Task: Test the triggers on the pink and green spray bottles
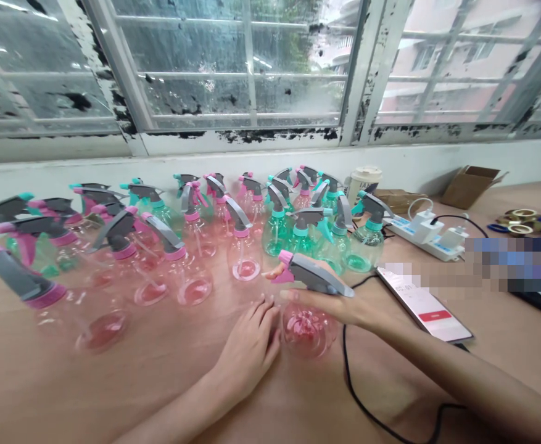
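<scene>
A clear pink spray bottle (308, 336) with a grey and pink trigger head stands on the table in front of me. My right hand (332, 305) is closed round its neck, just under the head, and one finger reaches forward past the nozzle. The trigger is mostly hidden by the hand. My left hand (251, 339) lies on the tabletop close to the bottle's left side, fingers stretched out and holding nothing. Beyond it stands another pink spray bottle (245, 256), with a green spray bottle (363, 246) farther right.
Several pink and green spray bottles crowd the table (168, 370) at the left and back. A phone (425, 305), a power strip (430, 237) and tape rolls (520, 221) lie right. A black cable (350, 370) runs beside the held bottle. Behind are a paper cup (365, 182) and a cardboard box (469, 187).
</scene>
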Demonstrator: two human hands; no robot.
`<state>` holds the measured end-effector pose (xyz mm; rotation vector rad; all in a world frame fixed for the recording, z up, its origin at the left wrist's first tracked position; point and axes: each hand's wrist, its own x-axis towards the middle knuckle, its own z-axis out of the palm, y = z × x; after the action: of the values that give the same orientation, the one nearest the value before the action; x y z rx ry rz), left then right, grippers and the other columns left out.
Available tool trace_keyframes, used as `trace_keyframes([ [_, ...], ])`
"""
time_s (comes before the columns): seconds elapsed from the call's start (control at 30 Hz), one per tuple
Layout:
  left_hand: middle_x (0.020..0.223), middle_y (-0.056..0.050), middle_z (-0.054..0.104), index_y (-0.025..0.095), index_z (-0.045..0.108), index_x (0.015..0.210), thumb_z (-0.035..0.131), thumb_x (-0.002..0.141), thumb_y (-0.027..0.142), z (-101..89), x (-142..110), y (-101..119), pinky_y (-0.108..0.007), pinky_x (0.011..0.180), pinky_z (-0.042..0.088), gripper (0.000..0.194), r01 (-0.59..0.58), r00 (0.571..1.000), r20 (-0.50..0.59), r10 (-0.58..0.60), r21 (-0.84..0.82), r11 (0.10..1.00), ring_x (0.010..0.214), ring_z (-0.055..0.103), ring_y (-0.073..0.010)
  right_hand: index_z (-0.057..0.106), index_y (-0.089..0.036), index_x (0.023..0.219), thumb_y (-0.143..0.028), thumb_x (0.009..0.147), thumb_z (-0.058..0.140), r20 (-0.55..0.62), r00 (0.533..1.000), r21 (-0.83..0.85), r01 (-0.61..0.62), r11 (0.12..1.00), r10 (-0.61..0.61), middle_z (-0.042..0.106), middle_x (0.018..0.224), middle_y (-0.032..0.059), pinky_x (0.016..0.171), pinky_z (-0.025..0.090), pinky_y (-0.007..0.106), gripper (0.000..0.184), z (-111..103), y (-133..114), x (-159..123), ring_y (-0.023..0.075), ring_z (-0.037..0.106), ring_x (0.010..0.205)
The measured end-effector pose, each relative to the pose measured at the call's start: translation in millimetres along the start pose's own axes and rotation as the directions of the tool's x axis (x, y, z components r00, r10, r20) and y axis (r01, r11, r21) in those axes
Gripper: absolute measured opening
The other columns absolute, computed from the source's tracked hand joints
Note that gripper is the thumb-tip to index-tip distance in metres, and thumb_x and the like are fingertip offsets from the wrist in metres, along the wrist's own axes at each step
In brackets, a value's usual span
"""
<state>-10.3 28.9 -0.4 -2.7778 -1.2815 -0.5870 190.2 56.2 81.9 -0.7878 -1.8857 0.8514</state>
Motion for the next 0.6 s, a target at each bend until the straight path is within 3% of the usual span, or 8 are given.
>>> trace_keyframes([
  [0.3,0.140,-0.019,0.053,0.012,0.054,0.127,0.050,0.092,0.027,-9.6,0.3,-7.7,-0.055,0.108,0.040,0.038,0.039,0.994,0.101,-0.042,0.033,0.999,0.133,0.047,-0.0322,0.064,-0.027,0.115,-0.038,0.082,0.069,-0.048,0.998,0.064,0.050,0.997,-0.047,0.069,0.110,0.0038,0.084,0.052,0.035,0.035,-8.1,0.9,1.0,0.0218,0.065,0.096],
  [0.5,0.143,-0.018,0.051,0.014,0.054,0.129,0.050,0.092,0.027,-2.0,-2.1,-9.0,-0.054,0.110,0.038,0.039,0.039,0.997,0.070,-0.040,0.022,0.999,0.135,0.045,-0.0313,0.065,-0.026,0.115,-0.039,0.081,0.070,-0.022,0.999,0.038,0.038,0.999,-0.038,0.069,0.112,0.0047,0.089,0.050,0.036,0.037,-7.0,3.4,2.9,0.0222,0.064,0.099],
  [0.6,0.143,-0.018,0.050,0.013,0.055,0.129,0.050,0.092,0.026,-2.4,-1.4,-8.3,-0.055,0.110,0.037,0.039,0.039,0.996,0.082,-0.041,0.029,0.999,0.135,0.044,-0.0318,0.068,-0.026,0.107,-0.041,0.083,0.068,-0.060,0.997,0.007,0.044,0.999,-0.044,0.070,0.106,0.0038,0.085,0.051,0.034,0.029,-7.0,-1.4,4.9,0.0208,0.065,0.092],
])
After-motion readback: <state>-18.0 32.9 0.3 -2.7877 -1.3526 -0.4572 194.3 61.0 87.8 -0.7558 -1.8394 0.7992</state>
